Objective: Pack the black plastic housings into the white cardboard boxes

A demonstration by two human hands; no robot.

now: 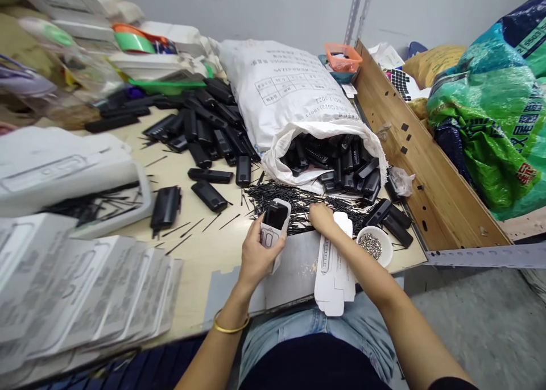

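My left hand (259, 252) is wrapped round a small white printed box (270, 236), tilted upward with its top open. Inside the box a black plastic device (276, 215) shows. My right hand (323, 218) reaches into a heap of thin black sticks (281, 195); its fingers are curled in, and what they pinch is hidden. Under my right forearm lies a flattened white carton (335, 265), partly over the table's front edge. A white bowl of small metal screws (386, 247) stands just right of that forearm.
A large white woven sack (290, 88) spills black devices (360, 165) towards me. More black devices (209, 128) are piled left of it. Printed boxes (98, 287) fill the left side. A wooden board (426, 162) borders the right, with green bags (490, 117) beyond.
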